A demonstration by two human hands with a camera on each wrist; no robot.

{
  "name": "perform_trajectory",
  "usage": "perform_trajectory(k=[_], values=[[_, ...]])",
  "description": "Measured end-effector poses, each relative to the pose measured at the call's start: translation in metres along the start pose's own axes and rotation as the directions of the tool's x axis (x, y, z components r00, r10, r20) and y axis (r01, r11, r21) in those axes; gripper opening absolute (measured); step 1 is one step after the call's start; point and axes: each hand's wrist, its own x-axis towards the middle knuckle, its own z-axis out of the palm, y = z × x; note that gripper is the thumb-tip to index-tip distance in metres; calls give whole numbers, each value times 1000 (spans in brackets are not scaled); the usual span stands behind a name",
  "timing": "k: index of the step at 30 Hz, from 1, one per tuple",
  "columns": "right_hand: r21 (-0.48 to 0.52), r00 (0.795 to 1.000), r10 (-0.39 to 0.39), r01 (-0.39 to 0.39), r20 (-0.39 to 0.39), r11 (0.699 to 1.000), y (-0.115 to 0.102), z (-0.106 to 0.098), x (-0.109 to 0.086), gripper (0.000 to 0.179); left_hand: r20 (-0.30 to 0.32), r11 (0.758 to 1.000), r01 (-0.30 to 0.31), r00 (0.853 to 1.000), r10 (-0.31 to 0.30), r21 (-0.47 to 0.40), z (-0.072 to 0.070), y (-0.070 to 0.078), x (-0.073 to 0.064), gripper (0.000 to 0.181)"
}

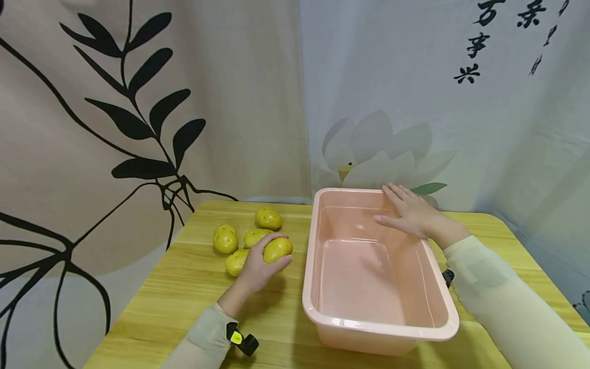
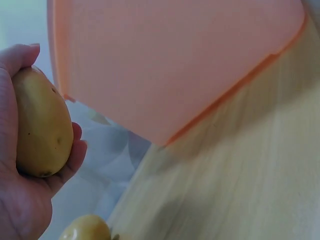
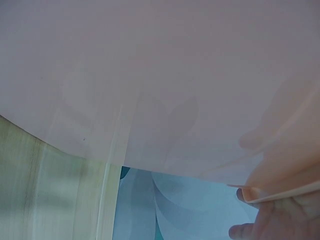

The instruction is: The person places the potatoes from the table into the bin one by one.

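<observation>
My left hand (image 1: 256, 268) holds a yellow potato (image 1: 278, 250) between thumb and fingers, just left of a pink plastic basin (image 1: 355, 279). In the left wrist view, the held potato (image 2: 43, 122) is lifted above the wooden table, with the basin's outer wall (image 2: 165, 55) beyond it. Across the basin's far right corner lies my right hand (image 1: 415, 214), fingers extended over the rim and thumb on the inner side. The right wrist view shows part of that hand (image 3: 287, 220) at the rim, beside the basin's wall (image 3: 150, 75).
Several more potatoes lie grouped left of the basin, among them one at the back (image 1: 268, 218) and one at the left (image 1: 225, 239). They sit on a wooden table (image 1: 175, 307). A printed curtain (image 1: 258, 102) hangs behind the table's far edge.
</observation>
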Motion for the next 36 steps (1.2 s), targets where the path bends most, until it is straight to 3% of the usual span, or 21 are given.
perform_trajectory(k=[16,24,27,33,36], values=[[-7,1000,-9,9,-2,1000,-2,0,-1,95,-12,993,-81,997,81,-91,-8,33,-5,45],[-3,1000,-12,12,-4,1000,-2,-1,-1,96,-7,981,-145,989,145,-126,-13,76,-8,44],[-2,1000,-10,10,-1,1000,-2,0,-1,96,-21,976,-172,985,171,-134,-14,76,-7,46],[-5,1000,-11,11,0,1000,-2,0,-1,96,-26,965,-211,977,210,-156,-14,57,-2,50],[-7,1000,-12,12,1,1000,-2,0,-1,96,-15,953,-227,973,228,-200,-14,59,1,48]])
